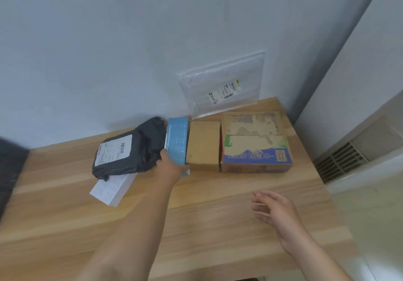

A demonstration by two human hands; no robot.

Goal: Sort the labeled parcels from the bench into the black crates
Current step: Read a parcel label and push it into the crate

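Head view: six parcels unsorted on worktop; crates unseen.
My left fingers: gripping blue box.
My right fingers: relaxed, empty.

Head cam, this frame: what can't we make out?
Head view only:
- Labels on black mailer and clear bag: print too small, blurred.
- White box: far part under the mailer.
- Blue box near end: covered by the left hand gripping it.
- Dark shape at left edge: cut off; crate or not, unclear.
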